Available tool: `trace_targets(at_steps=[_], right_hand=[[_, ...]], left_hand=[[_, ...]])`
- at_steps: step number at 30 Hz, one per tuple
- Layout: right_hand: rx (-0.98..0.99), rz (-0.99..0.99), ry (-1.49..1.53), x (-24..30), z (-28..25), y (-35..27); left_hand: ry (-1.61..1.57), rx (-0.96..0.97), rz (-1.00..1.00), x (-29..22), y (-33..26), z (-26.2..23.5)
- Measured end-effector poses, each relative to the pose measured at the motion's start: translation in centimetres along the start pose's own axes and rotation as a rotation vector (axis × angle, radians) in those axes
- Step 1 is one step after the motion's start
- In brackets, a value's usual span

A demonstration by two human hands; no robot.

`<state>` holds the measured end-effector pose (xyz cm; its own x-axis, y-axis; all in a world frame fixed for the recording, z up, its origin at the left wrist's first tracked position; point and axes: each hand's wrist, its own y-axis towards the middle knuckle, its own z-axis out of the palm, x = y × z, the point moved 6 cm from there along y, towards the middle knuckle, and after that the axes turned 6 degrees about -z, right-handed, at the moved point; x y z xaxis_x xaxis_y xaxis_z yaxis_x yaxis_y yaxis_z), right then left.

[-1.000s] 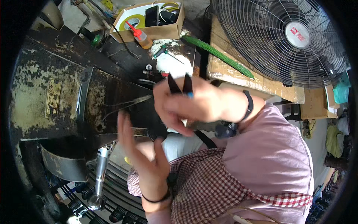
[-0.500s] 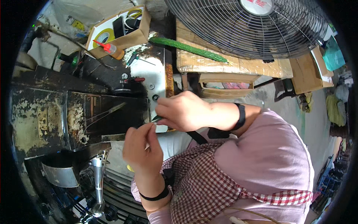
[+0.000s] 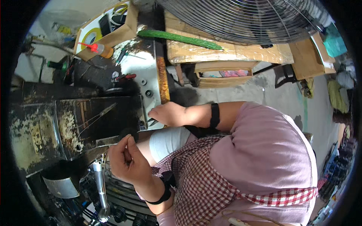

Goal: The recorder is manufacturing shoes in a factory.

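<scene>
My right hand [image 3: 168, 113] is closed over the pale worktop's near edge, around a small dark pointed tool [image 3: 151, 121]. Only its tip shows, so its kind is unclear. Lower and to the left, my left hand [image 3: 130, 160] has thumb and forefinger pinched together beside the machine's metal edge. A blurred dark spot is at those fingertips; whether they hold it I cannot make out. Just beyond my right hand lie a dark ring-shaped part [image 3: 149, 93] and a small washer [image 3: 144, 81]. The dark machine bed [image 3: 113, 126] lies left of my right hand.
Further back are a screwdriver [image 3: 121, 56], red-handled pliers [image 3: 130, 76], an orange bottle [image 3: 105, 51] and a cardboard box [image 3: 128, 30] of tape and cables. A cucumber [image 3: 181, 39] rests by a large fan [image 3: 241, 19]. A metal rod [image 3: 99, 184] stands at lower left.
My hands, close together at the fingertips before, are now apart. The left has moved left and down; the right stays by the worktop edge. The whole view has shifted slightly.
</scene>
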<state>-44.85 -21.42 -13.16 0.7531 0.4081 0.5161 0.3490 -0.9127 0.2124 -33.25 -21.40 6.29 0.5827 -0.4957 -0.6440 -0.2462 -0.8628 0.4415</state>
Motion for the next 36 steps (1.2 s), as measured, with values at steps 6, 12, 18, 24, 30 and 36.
trace_targets(at_steps=[6,12,18,24,30,36], right_hand=[[-0.147,0.051,-0.038,-0.4,-1.7,0.3],[-0.171,0.011,-0.055,-0.8,-2.1,1.0],[-0.425,0.095,0.019,-3.6,-6.0,2.0],[-0.171,0.071,-0.05,-7.9,-7.3,6.6],[-0.331,0.162,0.493,-3.8,-10.6,5.9],[-0.457,0.043,1.136,4.5,-14.2,4.0]], left_hand=[[0.017,-0.041,0.02,0.3,0.1,-0.3],[-0.012,-0.053,-0.043,0.8,0.3,-0.5],[-0.043,-0.052,-0.038,1.8,0.4,-0.6],[-0.245,-0.074,-0.289,3.6,1.2,-0.1],[-0.492,-0.052,-0.372,3.4,1.8,-0.3],[-0.644,-0.047,-0.274,2.4,1.7,0.4]])
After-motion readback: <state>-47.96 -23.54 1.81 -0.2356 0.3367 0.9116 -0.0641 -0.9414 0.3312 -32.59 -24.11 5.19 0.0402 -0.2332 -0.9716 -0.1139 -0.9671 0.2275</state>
